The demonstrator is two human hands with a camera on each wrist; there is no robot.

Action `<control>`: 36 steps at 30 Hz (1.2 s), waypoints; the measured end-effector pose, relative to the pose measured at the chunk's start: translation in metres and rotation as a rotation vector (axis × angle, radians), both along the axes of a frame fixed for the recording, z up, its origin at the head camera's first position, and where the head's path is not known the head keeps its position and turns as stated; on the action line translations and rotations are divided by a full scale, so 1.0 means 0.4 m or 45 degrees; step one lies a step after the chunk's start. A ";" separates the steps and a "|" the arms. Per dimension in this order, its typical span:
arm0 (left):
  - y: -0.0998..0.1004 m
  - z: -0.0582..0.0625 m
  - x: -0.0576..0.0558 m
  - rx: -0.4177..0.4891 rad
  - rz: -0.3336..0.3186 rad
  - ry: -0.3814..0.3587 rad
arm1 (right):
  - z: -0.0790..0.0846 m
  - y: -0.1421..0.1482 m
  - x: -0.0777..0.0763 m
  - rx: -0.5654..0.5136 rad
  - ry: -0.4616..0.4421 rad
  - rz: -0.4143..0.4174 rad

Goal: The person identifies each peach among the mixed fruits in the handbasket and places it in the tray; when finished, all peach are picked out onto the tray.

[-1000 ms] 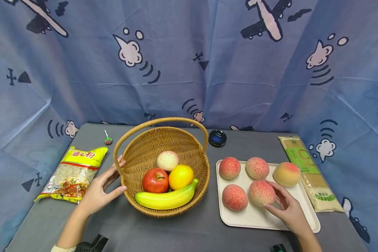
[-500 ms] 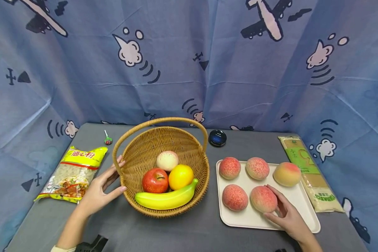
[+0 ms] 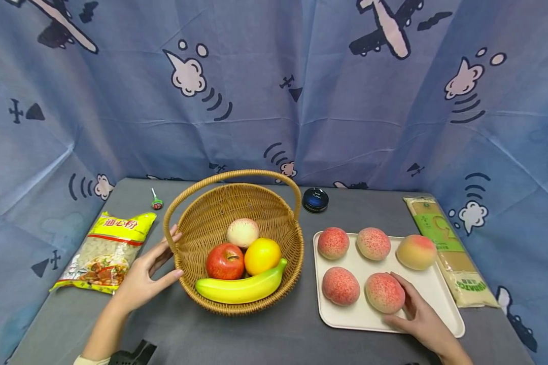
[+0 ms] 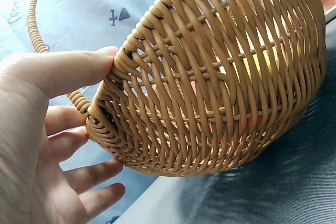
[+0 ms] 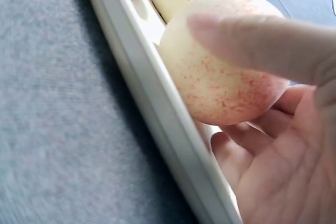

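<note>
My right hand (image 3: pixel 422 317) holds a red-speckled peach (image 3: pixel 385 293) low over the front of the cream tray (image 3: pixel 431 319). In the right wrist view, the thumb lies across the pale side of the peach (image 5: pixel 226 77) and the other fingers are beneath and behind it. My left hand (image 3: pixel 141 276) touches the left side of the wicker basket (image 3: pixel 201 225), fingers spread near the handle's base and thumb at the rim (image 4: pixel 123 61). The basket leans toward me and holds a pale peach (image 3: pixel 243 232), a red apple (image 3: pixel 225 261), an orange (image 3: pixel 262 256) and a banana (image 3: pixel 242 289).
Several other peaches sit on the tray, one a yellow peach (image 3: pixel 416 252). A noodle pack (image 3: pixel 452 253) lies along its right side. A yellow macaroni bag (image 3: pixel 107 253) and a lollipop (image 3: pixel 157 203) are at left, and a tuna tin (image 3: pixel 315 200) stands behind. A curtain (image 3: pixel 274 91) backs the table.
My right hand has moved the held peach a little to the right and toward me over the tray. My left hand and the basket stay in place.
</note>
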State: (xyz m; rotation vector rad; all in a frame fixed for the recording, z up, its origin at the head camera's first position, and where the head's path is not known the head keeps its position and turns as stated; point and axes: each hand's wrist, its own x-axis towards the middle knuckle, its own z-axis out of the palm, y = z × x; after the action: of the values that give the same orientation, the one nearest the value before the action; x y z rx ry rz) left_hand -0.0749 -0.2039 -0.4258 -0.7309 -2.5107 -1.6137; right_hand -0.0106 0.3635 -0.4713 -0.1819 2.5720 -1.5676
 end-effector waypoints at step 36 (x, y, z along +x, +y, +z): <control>-0.006 -0.011 -0.005 0.004 -0.011 0.018 | 0.247 -0.209 -0.090 -0.220 0.505 0.526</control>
State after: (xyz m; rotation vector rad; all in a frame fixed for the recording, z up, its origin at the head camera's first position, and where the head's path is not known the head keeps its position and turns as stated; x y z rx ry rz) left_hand -0.0768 -0.2063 -0.4301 -0.7513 -2.4981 -1.6095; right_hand -0.0465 0.2801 -0.3727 -1.0639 2.4250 -1.7148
